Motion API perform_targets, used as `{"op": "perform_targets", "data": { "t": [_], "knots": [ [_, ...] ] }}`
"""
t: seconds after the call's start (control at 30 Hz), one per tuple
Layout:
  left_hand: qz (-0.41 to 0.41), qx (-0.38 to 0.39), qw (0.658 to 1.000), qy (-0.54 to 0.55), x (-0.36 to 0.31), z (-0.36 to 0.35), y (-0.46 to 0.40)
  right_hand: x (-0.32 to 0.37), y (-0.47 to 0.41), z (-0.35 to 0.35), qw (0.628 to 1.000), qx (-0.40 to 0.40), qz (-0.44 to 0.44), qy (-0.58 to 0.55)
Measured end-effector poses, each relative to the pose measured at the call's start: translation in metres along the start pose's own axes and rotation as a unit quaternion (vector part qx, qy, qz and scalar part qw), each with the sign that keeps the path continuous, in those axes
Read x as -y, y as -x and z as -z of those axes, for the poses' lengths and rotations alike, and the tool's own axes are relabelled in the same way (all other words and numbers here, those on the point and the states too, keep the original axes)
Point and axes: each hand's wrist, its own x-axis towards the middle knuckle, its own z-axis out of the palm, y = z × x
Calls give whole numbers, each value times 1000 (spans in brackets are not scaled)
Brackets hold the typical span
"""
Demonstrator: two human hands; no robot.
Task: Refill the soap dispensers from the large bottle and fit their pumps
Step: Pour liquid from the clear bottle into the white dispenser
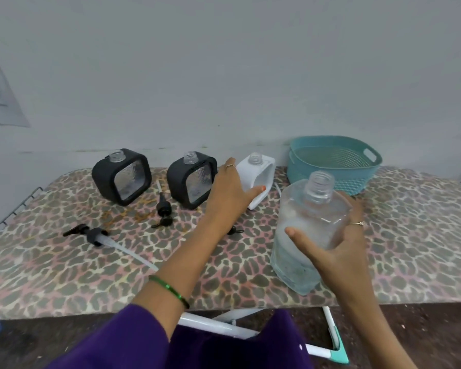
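Note:
Three square soap dispensers with open necks stand at the back of the board: two black ones [121, 177] [191, 179] and a white one [258, 177]. My left hand [230, 193] grips the white dispenser's front, thumb across its lower edge. The large clear bottle [308, 230], uncapped and holding clear liquid, is tilted slightly, held by my right hand [338, 243]. A long pump [96, 235] with its tube lies at the front left. Two small black pumps [163, 209] [234, 230] lie between the dispensers and my arm.
The leopard-print ironing board [64, 275] is backed by a pale wall. A teal plastic basket [336, 162] sits at the back right. A wire rack edge [14, 211] sticks out on the left. White board legs [224, 326] show below.

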Motion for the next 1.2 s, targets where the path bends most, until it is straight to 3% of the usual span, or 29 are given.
{"op": "perform_targets", "data": {
  "t": [0.4,0.7,0.93,1.2],
  "knots": [
    [40,-56,997,18,-5,-15,-8,1,0,4,1000,10,-14,-21],
    [-16,-70,995,75,-6,11,57,1,-5,15,999,-19,-1,-41],
    [-94,-52,988,112,10,19,105,19,-9,43,991,-36,75,105],
    [-96,-45,977,183,32,9,131,17,-9,53,937,-5,134,323]
  ]
}}
